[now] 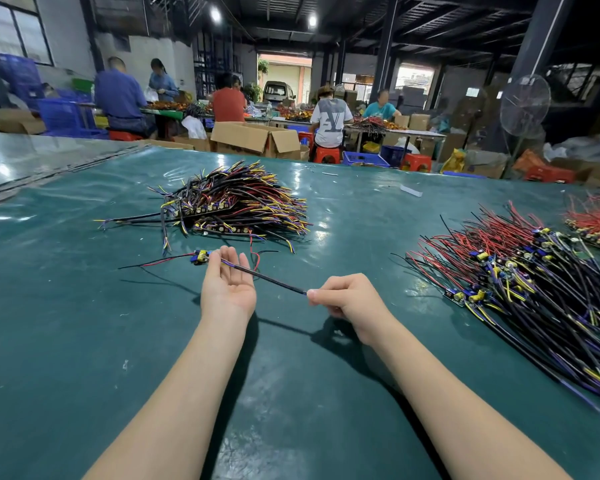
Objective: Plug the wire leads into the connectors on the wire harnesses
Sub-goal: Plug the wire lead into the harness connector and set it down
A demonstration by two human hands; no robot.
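One wire harness (271,279) stretches between my hands above the green table (84,341): a black sleeved cable with a small blue and yellow board (200,256) at its left end and red and black leads trailing left. My left hand (228,282) lies palm up with straight fingers, the cable resting across the fingertips near the board. My right hand (347,299) pinches the cable's near end between thumb and fingers. A pile of harnesses (238,206) lies beyond my left hand. A second pile (520,282) spreads at the right.
A red wire bundle (596,216) lies at the far right edge. Small white scraps (411,190) sit on the far side of the table. Beyond the table, several people sit at benches among cardboard boxes (253,138), blue crates and red stools.
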